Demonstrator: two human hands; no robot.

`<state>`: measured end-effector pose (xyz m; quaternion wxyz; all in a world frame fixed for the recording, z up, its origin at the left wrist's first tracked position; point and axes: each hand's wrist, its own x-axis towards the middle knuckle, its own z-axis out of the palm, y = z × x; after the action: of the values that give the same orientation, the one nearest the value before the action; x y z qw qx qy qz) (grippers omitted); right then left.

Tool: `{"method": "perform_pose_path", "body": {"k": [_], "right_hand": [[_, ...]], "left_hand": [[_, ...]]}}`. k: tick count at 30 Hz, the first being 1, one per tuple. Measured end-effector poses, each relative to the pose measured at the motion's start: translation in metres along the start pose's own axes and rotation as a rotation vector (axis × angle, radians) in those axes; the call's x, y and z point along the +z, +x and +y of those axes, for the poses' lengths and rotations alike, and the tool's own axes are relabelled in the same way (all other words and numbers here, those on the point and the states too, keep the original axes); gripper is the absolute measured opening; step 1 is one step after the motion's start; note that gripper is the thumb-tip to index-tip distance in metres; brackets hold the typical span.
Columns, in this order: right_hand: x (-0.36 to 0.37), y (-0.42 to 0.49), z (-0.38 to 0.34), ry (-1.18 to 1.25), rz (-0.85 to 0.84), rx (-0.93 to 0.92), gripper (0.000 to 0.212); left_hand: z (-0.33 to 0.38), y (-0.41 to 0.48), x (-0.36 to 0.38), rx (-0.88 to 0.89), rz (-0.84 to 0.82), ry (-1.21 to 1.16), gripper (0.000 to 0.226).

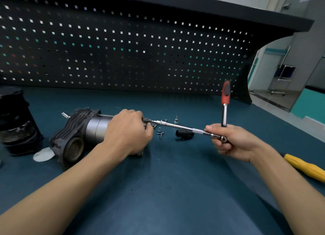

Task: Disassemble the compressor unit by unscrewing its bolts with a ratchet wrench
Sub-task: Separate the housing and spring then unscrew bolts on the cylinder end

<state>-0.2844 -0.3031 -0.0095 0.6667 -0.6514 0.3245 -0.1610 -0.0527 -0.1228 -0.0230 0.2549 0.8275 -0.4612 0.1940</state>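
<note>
Since the left hand (128, 131) curls over the right end of the compressor unit (82, 131) and grips it, the bolt & bit tip there are hidden. Unit lies on its side on the bench top (158, 190), left of centre, long axis approx left-right, finned head to the left. Ratchet wrench (225, 101): its extension bar (182, 128) runs rightward from the unit and its handle stands upright w/ the red grip on top. Right hand (230, 143) curls round the ratchet head, mostly covering it. Loose screws (160, 134) lie under the bar. Yellow tool (306, 168) is cut off at the right edge. Dark object (15, 122) far left, poss. another housing, is also cut off.
</note>
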Motion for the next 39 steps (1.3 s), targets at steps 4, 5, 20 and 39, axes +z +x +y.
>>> {"method": "perform_pose_path", "body": {"k": [4, 5, 20, 39], "right_hand": [[-0.003, -0.005, 0.001, -0.496, 0.052, -0.281, 0.018], [-0.004, -0.004, 0.001, -0.637, 0.065, -0.337, 0.018], [0.004, 0.008, 0.004, -0.203, 0.171, -0.114, 0.064], [-0.006, 0.012, 0.014, -0.464, 0.116, -0.354, 0.011]], "left_hand": [[0.0, -0.002, -0.003, 0.013, -0.047, 0.014, 0.04], [0.0, -0.002, -0.003, 0.021, -0.058, 0.019, 0.043], [-0.003, 0.006, 0.003, 0.006, 0.012, -0.028, 0.028], [0.0, 0.0, -0.002, -0.003, -0.04, -0.006, 0.025]]}}
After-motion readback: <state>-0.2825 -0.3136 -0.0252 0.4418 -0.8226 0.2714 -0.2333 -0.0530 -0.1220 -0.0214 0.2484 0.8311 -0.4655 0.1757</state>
